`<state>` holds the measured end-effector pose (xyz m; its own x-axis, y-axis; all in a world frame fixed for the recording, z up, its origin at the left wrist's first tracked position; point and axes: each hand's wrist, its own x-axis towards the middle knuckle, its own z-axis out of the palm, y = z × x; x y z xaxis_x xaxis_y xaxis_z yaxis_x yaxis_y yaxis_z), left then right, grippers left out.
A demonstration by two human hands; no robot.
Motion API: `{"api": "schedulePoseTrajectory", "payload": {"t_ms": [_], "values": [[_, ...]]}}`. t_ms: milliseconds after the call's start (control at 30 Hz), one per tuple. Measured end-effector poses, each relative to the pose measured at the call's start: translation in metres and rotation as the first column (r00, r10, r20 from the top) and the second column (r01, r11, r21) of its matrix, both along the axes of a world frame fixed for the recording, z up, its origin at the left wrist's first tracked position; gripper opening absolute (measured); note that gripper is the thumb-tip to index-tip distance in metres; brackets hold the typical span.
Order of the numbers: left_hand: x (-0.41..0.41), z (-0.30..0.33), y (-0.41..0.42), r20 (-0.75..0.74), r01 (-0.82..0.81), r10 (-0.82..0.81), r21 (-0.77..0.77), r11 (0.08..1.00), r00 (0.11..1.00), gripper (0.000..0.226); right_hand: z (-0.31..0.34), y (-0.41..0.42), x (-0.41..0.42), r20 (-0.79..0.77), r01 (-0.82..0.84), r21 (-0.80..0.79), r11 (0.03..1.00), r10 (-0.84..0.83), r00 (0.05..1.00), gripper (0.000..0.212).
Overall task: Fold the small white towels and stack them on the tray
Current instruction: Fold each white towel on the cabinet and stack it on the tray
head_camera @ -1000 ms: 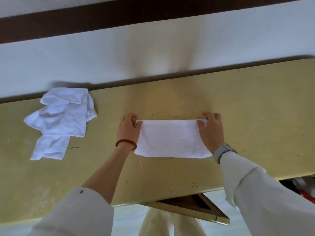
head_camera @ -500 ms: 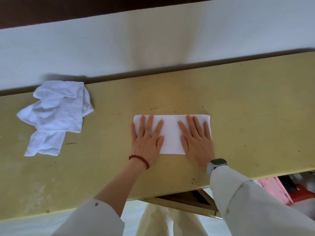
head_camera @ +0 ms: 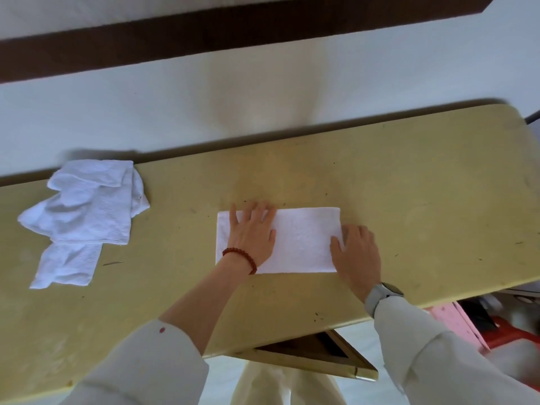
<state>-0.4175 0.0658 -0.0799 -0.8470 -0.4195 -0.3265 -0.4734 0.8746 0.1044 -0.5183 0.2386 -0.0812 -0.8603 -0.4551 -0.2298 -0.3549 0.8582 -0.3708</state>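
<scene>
A plain, sparsely furnished workroom: a worn, scuffed yellow table (head_camera: 380, 176) stands against a pale wall (head_camera: 263, 83) banded with dark brown trim (head_camera: 204, 36). At 4 o'clock, pink and red plastic furniture (head_camera: 479, 325) crowds the floor.

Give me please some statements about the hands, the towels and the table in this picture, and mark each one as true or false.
1. The left hand lies flat on the folded white towel. True.
2. The right hand holds the folded towel up in the air. False: the towel lies flat on the yellow table, and this hand is at its right end.
3. A pile of unfolded white towels lies on the left part of the table. True.
4. A tray with stacked towels stands on the table. False: no tray is in view.
5. The red bead bracelet is on the right wrist. False: it is on the left wrist.
</scene>
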Motion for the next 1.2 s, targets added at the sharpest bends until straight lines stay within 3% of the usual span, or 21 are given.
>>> {"api": "schedulePoseTrajectory", "payload": {"t_ms": [133,233,367,433,533,600,700,833,933,1033,1100,1200], "values": [[-0.020,0.001,-0.001,-0.061,-0.012,0.014,0.030,0.999,0.998,0.042,0.004,-0.009,-0.002,0.190,0.176,0.178,0.968,-0.209,0.959,0.035],[-0.019,0.006,0.001,-0.009,-0.077,0.078,0.056,0.995,0.997,0.039,0.005,-0.023,-0.006,0.228,0.184,0.269,0.946,-0.248,0.942,0.033],[-0.006,0.016,0.013,0.049,-0.186,0.182,0.110,0.976,0.982,0.037,0.011,-0.035,-0.005,0.160,0.066,0.263,0.963,-0.111,0.981,0.014],[0.002,0.021,0.022,0.074,-0.236,0.228,0.126,0.964,0.971,0.039,0.015,-0.037,-0.012,0.184,0.028,0.184,0.983,-0.063,0.981,0.007],[0.010,0.026,0.028,0.122,-0.309,0.291,0.176,0.935,0.949,0.046,0.026,-0.045,-0.033,0.387,0.072,0.047,0.996,-0.085,0.918,0.026],[0.011,0.027,0.027,0.152,-0.351,0.324,0.215,0.911,0.934,0.052,0.029,-0.051,-0.049,0.499,0.043,-0.009,0.999,-0.033,0.866,0.016],[0.007,0.027,0.020,0.149,-0.365,0.337,0.249,0.897,0.930,0.055,0.032,-0.053,-0.060,0.561,-0.133,0.085,0.988,0.063,0.825,0.039],[-0.011,0.026,0.007,-0.057,-0.232,0.263,0.322,0.918,0.963,0.071,0.027,-0.044,-0.062,0.354,-0.334,-0.006,0.943,0.314,0.881,0.014],[-0.033,0.031,-0.004,-0.176,-0.062,0.121,0.309,0.949,0.977,0.077,0.040,-0.046,-0.066,0.206,-0.491,-0.123,0.863,0.506,0.837,0.018],[-0.052,0.041,-0.012,-0.265,0.014,0.050,0.233,0.972,0.963,0.045,0.050,-0.053,-0.077,0.089,-0.587,-0.130,0.799,0.599,0.796,0.020],[-0.059,0.046,-0.019,-0.339,-0.021,0.091,0.205,0.979,0.936,0.026,0.057,-0.059,-0.085,0.017,-0.597,-0.144,0.789,0.605,0.796,0.018],[-0.065,0.052,-0.031,-0.453,-0.122,0.218,0.231,0.965,0.865,0.019,0.062,-0.069,-0.096,-0.020,-0.559,-0.133,0.818,0.562,0.827,0.018]]}}
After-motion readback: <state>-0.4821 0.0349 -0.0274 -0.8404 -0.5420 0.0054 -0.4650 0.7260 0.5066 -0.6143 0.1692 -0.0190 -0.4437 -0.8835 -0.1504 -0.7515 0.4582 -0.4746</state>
